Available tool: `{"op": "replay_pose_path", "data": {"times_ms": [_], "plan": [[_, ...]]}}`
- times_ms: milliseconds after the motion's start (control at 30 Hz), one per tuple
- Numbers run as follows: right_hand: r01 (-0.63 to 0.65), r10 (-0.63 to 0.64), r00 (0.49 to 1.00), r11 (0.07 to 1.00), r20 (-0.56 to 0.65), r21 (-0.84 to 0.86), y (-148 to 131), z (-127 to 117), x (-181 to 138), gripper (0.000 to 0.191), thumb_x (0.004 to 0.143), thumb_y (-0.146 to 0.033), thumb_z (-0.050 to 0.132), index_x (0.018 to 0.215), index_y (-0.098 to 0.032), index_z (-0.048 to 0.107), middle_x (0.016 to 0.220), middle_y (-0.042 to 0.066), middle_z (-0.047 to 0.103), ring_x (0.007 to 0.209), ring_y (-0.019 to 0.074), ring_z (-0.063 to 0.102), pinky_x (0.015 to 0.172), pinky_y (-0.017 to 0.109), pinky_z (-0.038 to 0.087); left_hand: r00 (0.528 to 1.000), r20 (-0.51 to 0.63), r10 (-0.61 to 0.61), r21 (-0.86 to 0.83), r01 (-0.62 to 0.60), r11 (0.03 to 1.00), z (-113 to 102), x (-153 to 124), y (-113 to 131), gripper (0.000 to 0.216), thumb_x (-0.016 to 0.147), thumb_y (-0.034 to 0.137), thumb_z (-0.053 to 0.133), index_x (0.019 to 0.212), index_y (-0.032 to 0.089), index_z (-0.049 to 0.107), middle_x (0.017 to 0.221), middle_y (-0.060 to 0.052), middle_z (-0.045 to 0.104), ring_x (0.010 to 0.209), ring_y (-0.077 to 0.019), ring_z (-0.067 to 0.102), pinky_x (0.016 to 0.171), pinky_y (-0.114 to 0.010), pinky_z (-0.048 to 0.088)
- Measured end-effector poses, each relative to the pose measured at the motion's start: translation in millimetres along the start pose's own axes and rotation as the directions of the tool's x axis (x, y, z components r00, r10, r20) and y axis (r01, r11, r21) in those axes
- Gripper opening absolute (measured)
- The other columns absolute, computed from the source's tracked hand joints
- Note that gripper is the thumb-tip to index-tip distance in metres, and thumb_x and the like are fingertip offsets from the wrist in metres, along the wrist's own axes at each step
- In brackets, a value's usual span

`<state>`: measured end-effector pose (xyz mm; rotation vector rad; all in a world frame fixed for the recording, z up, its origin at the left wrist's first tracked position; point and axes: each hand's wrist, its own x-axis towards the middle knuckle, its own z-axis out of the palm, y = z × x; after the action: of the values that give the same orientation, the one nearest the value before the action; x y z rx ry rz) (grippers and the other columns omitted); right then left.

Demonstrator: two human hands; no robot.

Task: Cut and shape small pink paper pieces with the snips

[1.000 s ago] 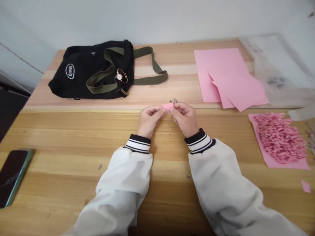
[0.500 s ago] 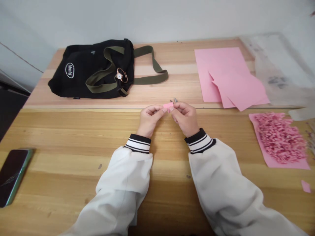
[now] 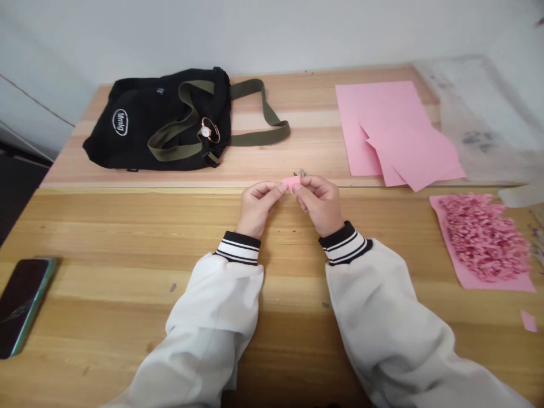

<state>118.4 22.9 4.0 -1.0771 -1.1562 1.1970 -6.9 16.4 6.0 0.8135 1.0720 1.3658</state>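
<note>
A small strip of pink paper (image 3: 291, 182) is stretched between my two hands over the seam in the middle of the table. My left hand (image 3: 260, 205) pinches its left end between thumb and fingertips. At the other end, my right hand (image 3: 319, 203) is closed on the paper with thumb and forefinger. Two pointed grey metal tips (image 3: 302, 173) poke out just behind my right fingers; the rest of that tool is hidden, so its kind does not show. A tiny bit of the paper curls down beneath the right thumb.
A black bag (image 3: 140, 130) with olive straps and a wristwatch (image 3: 207, 132) on it lies back left. Pink sheets (image 3: 374, 107) lie back right beside clear plastic (image 3: 471, 107). Pink curled shreds (image 3: 484, 238) are heaped on paper at right; a phone (image 3: 23, 300) lies left.
The left thumb has slid slightly right along the paper strip, and the right thumb has shifted a little. Everything else looks the same.
</note>
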Motion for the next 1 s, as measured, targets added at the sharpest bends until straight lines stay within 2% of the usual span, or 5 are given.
{"op": "replay_pose_path", "data": {"times_ms": [167,567,1000], "plan": [[0.0,-0.001,1.0,1.0,0.009,0.027,-0.3,0.7,0.2,0.03,0.069,-0.043,0.071,0.066,-0.02,0.053,0.041,-0.01,0.041,0.037,0.0043,0.031,0.04,0.023,0.021,1.0,0.016,-0.007,-0.029,0.008,1.0,0.0,-1.2,1.8,0.022,0.055,0.033,0.084,0.061,0.017,0.071,0.058,0.002,0.063,0.054,-0.0064,0.05,0.061,-0.023,0.042],[0.02,-0.02,1.0,1.0,0.021,-0.006,0.4,-0.5,0.0,0.027,0.07,-0.042,0.07,0.065,-0.02,0.055,0.043,-0.009,0.043,0.04,0.0054,0.034,0.042,0.025,0.029,1.0,0.007,0.008,0.024,-0.008,1.0,0.2,0.1,0.2,0.023,0.051,0.033,0.085,0.058,0.016,0.07,0.055,0.002,0.062,0.056,-0.0074,0.053,0.065,-0.023,0.045],[0.011,-0.011,1.0,1.0,0.007,-0.007,1.3,-0.5,0.5,0.029,0.069,-0.044,0.07,0.069,-0.019,0.056,0.043,-0.009,0.042,0.038,0.0043,0.032,0.039,0.023,0.023,1.0,0.011,-0.005,0.028,0.004,1.0,-0.8,0.5,-1.4,0.022,0.053,0.031,0.084,0.059,0.016,0.069,0.059,0.001,0.065,0.06,-0.0093,0.057,0.067,-0.025,0.046]]}}
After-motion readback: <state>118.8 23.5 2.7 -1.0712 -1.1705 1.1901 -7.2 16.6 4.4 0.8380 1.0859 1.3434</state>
